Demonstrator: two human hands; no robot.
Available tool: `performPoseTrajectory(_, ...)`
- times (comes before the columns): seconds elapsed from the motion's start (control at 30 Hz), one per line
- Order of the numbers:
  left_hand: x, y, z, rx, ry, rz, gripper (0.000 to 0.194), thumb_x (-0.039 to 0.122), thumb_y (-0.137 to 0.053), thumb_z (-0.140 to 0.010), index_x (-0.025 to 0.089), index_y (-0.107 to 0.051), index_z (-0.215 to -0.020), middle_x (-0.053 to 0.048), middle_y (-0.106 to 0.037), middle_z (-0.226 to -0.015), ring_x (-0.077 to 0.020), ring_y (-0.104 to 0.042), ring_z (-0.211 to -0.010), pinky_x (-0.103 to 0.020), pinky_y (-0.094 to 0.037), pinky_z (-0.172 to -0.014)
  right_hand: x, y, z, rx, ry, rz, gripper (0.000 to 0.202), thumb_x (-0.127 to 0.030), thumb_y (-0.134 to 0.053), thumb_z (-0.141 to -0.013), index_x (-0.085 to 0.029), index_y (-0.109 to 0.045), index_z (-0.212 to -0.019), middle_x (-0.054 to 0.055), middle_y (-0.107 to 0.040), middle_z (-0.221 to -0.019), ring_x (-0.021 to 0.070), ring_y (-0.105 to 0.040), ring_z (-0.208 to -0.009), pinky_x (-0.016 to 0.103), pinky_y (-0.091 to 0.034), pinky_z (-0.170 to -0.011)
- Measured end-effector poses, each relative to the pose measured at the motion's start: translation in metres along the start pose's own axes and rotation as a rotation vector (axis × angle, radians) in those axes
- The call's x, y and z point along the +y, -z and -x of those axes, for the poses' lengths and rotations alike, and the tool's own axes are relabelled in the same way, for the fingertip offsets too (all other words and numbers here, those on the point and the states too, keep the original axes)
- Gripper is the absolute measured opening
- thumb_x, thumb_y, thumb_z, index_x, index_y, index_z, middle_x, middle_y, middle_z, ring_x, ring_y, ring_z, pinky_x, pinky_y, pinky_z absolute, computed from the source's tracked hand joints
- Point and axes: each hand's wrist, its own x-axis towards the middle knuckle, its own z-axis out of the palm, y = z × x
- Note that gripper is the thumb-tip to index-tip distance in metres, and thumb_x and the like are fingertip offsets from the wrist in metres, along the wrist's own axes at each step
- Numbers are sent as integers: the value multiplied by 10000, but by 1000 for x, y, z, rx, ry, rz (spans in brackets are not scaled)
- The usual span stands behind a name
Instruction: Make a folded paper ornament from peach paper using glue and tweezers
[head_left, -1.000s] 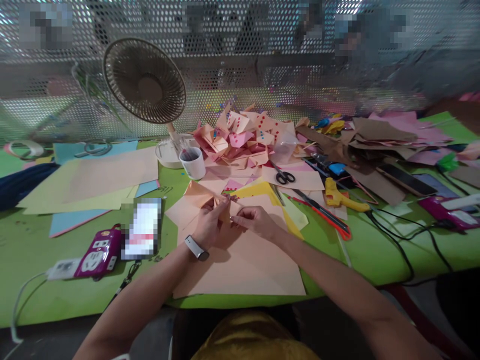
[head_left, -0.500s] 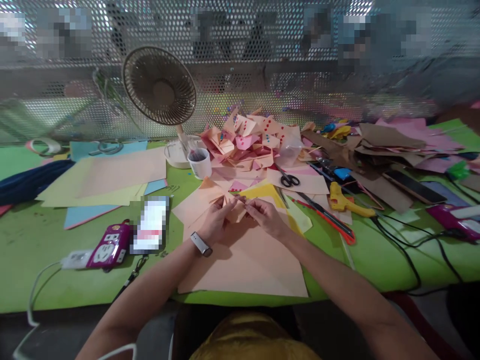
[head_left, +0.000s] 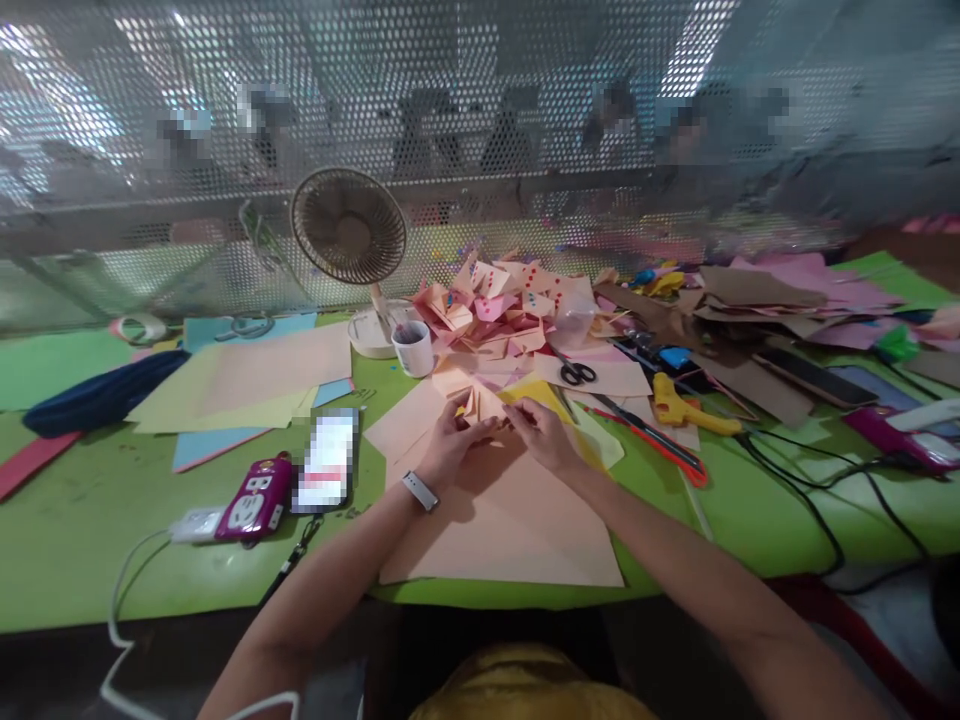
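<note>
My left hand [head_left: 451, 446], with a watch on the wrist, is closed on a small folded peach paper [head_left: 484, 402] above the middle of the table. My right hand [head_left: 541, 432] is at the paper's right side, its fingers pinched together near the edge; whether they grip the paper is too small to tell. Under both hands lies a large peach sheet [head_left: 502, 530]. A yellow sheet [head_left: 541, 392] shows behind my right hand. Farther back is a pile of folded pink and peach papers [head_left: 495, 310], some with red or blue dots.
Scissors [head_left: 577, 373], a red cutter [head_left: 667, 450] and a yellow glue gun [head_left: 694, 408] with cables lie right. A fan [head_left: 351, 228] and white cup [head_left: 414, 350] stand behind. A phone [head_left: 327, 460] and purple power strip [head_left: 255, 498] lie left.
The view has shifted, so the table items appear farther right on the left side. The folded paper is turned more upright in my left hand, and my left thumb now lies across its lower part.
</note>
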Motion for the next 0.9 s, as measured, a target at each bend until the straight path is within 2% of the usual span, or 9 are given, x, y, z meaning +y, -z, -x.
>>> performPoseTrajectory(0.13, -2, -1, 1, 55, -2, -1, 862, 284, -889, -591, 204, -409, -1302, 28, -686, -696, -181, -720, -744, -308, -554, -781, -1, -3, 0, 3, 52, 42, 366, -521, -507, -897, -215, -520, -698, -9, -524, -638, 146, -479, -598, 267, -366, -573)
performPoseTrajectory(0.37, 1, -6, 3, -24, -63, -21, 1015, 296, -873, -623, 180, -278, -1436, 8, -712, -735, -161, -709, -749, -298, -536, -789, 1, -8, 2, 61, 23, -71, 360, -521, -504, -886, -222, -478, -686, -17, -491, -626, 147, -471, -588, 270, -371, -571)
performPoseTrajectory(0.53, 6, -7, 6, -28, -104, -121, 1010, 249, -853, -653, 207, -272, -1479, 133, -513, -537, -97, -628, -578, -268, -519, -731, 7, -6, -2, 68, -27, -140, 360, -539, -500, -885, -211, -547, -746, 3, -585, -686, 158, -553, -653, 271, -437, -633)
performPoseTrajectory(0.57, 8, -7, 7, -53, -105, -112, 1018, 237, -856, -644, 225, -275, -1480, 124, -528, -566, -109, -650, -618, -279, -520, -751, 7, -4, -4, 86, -30, -144, 367, -548, -498, -884, -208, -548, -754, 5, -591, -697, 159, -560, -664, 272, -444, -644)
performPoseTrajectory(0.63, 12, -8, 8, -140, -80, -82, 1027, 216, -864, -619, 262, -290, -1470, 48, -649, -751, -168, -703, -805, -321, -519, -817, 6, 3, -9, 153, -27, -137, 384, -571, -487, -883, -208, -544, -772, 4, -585, -702, 157, -559, -667, 271, -450, -649)
performPoseTrajectory(0.7, 16, -7, 7, -205, -51, -88, 944, 217, -855, -622, 267, -362, -1424, -58, -699, -1001, -222, -689, -981, -355, -508, -869, 2, 11, -15, 200, 8, -95, 391, -578, -467, -892, -208, -551, -798, 7, -581, -706, 161, -555, -665, 274, -451, -645)
performPoseTrajectory(0.73, 17, -6, 6, -192, -60, -108, 856, 234, -840, -643, 252, -413, -1384, -92, -693, -1075, -232, -676, -1023, -364, -503, -883, 0, 15, -18, 206, 44, -55, 384, -567, -460, -902, -208, -561, -812, 16, -588, -718, 168, -560, -676, 281, -453, -655)
performPoseTrajectory(0.83, 19, 2, -2, -1, -178, -179, 547, 314, -761, -733, 199, -541, -1220, -108, -693, -1086, -224, -658, -1042, -373, -494, -903, -10, 25, -21, 201, 197, 106, 327, -496, -464, -927, -214, -592, -825, 71, -643, -810, 213, -598, -793, 331, -466, -767)
performPoseTrajectory(0.9, 20, 11, -11, 142, -275, -198, 416, 338, -710, -776, 189, -578, -1141, -111, -673, -1127, -220, -635, -1084, -381, -479, -940, -16, 27, -21, 187, 280, 187, 283, -449, -468, -935, -223, -610, -841, 100, -668, -889, 240, -607, -899, 364, -460, -853)
